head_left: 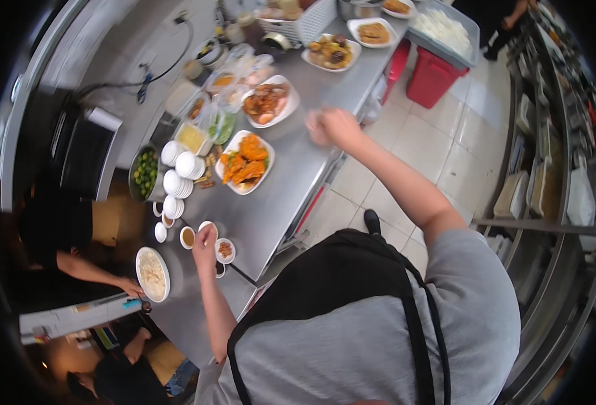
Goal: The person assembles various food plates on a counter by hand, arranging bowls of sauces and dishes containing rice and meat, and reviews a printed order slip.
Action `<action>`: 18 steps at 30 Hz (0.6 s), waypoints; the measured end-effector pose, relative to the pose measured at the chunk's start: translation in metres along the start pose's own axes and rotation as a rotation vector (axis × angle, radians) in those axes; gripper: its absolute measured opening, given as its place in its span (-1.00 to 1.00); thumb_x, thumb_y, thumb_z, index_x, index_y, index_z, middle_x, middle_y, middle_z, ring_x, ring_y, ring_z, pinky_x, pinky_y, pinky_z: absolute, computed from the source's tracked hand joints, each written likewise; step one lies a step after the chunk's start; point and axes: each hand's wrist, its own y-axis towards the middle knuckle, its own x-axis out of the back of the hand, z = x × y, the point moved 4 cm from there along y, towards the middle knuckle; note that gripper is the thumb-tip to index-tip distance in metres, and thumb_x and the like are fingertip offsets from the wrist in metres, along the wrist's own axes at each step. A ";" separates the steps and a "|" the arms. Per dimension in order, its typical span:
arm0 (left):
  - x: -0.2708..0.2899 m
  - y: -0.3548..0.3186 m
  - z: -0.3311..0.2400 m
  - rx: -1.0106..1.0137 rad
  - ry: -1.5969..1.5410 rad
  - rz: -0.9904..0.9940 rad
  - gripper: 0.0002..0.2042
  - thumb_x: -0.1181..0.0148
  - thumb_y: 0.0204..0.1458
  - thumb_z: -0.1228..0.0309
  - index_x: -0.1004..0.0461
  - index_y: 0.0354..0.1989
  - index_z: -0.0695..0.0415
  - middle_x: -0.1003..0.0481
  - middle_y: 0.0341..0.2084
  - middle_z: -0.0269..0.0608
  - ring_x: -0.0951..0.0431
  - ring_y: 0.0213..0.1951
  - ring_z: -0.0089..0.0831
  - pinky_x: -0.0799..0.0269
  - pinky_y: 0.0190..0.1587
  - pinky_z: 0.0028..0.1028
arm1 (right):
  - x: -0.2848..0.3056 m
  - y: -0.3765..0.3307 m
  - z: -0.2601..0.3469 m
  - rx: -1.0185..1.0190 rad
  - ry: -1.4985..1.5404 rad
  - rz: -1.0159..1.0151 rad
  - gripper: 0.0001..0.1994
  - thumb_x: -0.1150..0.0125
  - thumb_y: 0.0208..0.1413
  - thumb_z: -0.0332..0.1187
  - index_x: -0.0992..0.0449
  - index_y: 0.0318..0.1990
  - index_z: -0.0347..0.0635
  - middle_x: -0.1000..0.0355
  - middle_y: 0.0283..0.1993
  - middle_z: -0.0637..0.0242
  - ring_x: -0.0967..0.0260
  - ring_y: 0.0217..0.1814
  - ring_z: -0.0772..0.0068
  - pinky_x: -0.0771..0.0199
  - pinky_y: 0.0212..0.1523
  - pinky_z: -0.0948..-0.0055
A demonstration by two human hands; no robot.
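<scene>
Two hands apart: left hand (205,244) pinches a small sauce cup (207,227); right hand (331,127), blurred, grip untellable, hovers over the counter (298,169).

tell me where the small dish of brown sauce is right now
In the head view the small dish of brown sauce sits on the steel counter at lower left, just left of the left hand, below the stacked white bowls.

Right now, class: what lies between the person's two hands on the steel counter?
In the head view, only bare steel counter separates the left hand from the right hand.
</scene>
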 end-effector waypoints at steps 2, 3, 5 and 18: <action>-0.054 -0.017 -0.040 0.014 0.047 0.112 -0.75 -0.10 -0.04 0.38 -0.43 -0.18 0.20 -0.45 -0.34 -0.27 -0.40 -0.27 -0.52 -0.27 -0.17 -0.56 | -0.012 0.023 -0.045 0.015 0.043 -0.106 -0.84 -0.01 -0.15 -0.28 -0.48 -0.47 -0.11 -0.35 -0.31 0.15 -0.35 -0.38 0.09 -0.40 -0.34 0.23; -0.075 -0.024 -0.041 0.013 0.074 0.127 -0.75 -0.10 -0.04 0.38 -0.43 -0.18 0.20 -0.45 -0.34 -0.27 -0.40 -0.27 -0.52 -0.27 -0.17 -0.56 | -0.015 0.027 -0.045 0.007 0.018 -0.147 -0.87 -0.01 -0.18 -0.35 -0.48 -0.48 -0.12 -0.33 -0.29 0.17 -0.34 -0.36 0.08 -0.39 -0.34 0.23; -0.115 -0.036 -0.033 -0.088 0.120 0.223 -0.75 -0.10 -0.03 0.35 -0.44 -0.20 0.20 -0.45 -0.41 -0.32 -0.39 -0.36 -0.55 -0.28 -0.23 -0.57 | -0.015 0.030 -0.040 0.047 -0.056 -0.179 -0.89 -0.02 -0.23 -0.45 -0.47 -0.49 -0.15 -0.31 -0.27 0.16 -0.34 -0.33 0.07 -0.38 -0.33 0.24; -0.145 -0.152 0.067 0.396 0.432 0.503 -0.71 -0.13 -0.08 0.32 -0.42 -0.23 0.27 -0.50 -0.46 -0.19 -0.47 -0.37 -0.48 -0.34 -0.30 -0.55 | -0.154 -0.112 -0.205 -0.373 0.509 0.099 -0.90 -0.12 -0.40 -0.47 -0.43 -0.59 -0.11 -0.39 -0.55 0.13 -0.37 -0.41 0.08 -0.37 -0.38 0.25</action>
